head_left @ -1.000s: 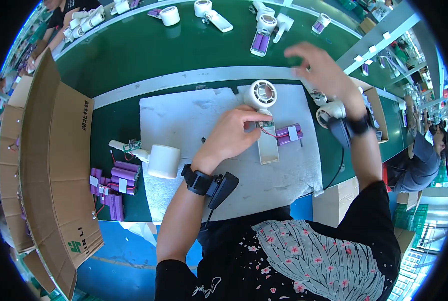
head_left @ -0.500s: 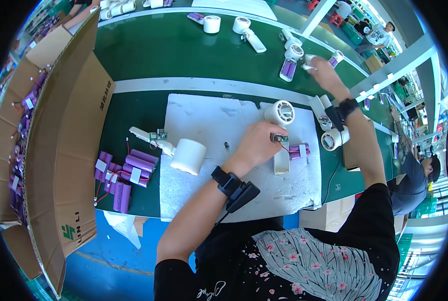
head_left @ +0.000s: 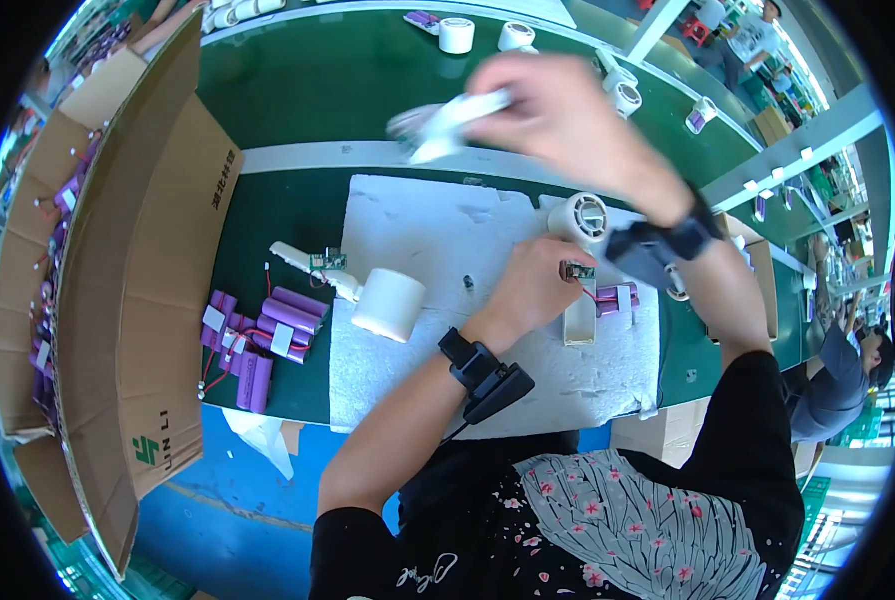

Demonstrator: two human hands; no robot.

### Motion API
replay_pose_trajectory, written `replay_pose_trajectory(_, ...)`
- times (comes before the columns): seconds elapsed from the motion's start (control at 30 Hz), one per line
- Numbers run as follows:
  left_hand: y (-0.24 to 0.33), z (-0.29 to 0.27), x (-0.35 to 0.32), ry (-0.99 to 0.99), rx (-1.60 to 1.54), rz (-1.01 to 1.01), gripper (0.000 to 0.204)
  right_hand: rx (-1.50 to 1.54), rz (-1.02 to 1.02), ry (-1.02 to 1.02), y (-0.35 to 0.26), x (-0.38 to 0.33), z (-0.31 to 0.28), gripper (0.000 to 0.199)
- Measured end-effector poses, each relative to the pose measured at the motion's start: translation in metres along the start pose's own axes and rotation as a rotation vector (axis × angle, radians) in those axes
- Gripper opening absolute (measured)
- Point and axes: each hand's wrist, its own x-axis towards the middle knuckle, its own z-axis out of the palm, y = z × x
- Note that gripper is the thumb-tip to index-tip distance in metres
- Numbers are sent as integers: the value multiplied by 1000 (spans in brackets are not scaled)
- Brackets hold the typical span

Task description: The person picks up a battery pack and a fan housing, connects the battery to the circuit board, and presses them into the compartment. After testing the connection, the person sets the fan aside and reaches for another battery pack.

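**Hands at the purple cell pack**

Head view: the left hand (head_left: 532, 290) pinches a small circuit board (head_left: 576, 270) on the purple cell pack (head_left: 615, 298), on the white pad (head_left: 437, 300) mid-table. The right hand (head_left: 567, 115), raised and blurred, grips a white piece (head_left: 447, 125).

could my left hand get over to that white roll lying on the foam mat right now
Probably yes. The white roll lies on the foam mat just left of the left hand, with bare mat between. But that hand is pressed on a small circuit board and would have to let go.

A green workbench (head_left: 297, 215) carries a white foam mat (head_left: 417, 230), purple battery cells (head_left: 262, 335) and a cardboard box (head_left: 137, 270).
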Motion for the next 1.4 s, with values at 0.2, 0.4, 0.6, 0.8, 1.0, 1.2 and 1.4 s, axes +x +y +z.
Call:
replay_pose_trajectory(0.2, -3, 11, 0, 12, -34, 18, 23, -115, -323, -99, 12, 32, 96, 12)
replay_pose_trajectory(0.4, 4, 6, 1, 31, -53, -57, 24, 34, -422, -467, 31, 39, 114, 20)
replay_pose_trajectory(0.6, 7, 2, 3, 35, -57, 14, 26, -518, 147, 75, 160, 76, 1, 50)
replay_pose_trajectory(0.8, 1, 7, 8, 80, -67, 91, 28, -622, 739, 46, 307, 0, -42, 60)
replay_pose_trajectory(1.0, 2, 4, -3, 77, -21, 68, 29, -140, 699, -11, 221, 34, -28, 53)
replay_pose_trajectory(1.2, -1, -1, -1, 26, -58, -2, 28, -69, 447, -323, 94, 54, 26, 36)
replay_pose_trajectory(1.4, 12, 1, 6, -4, -22, 18, 28, -229, -108, -510, 51, 80, 94, 37)
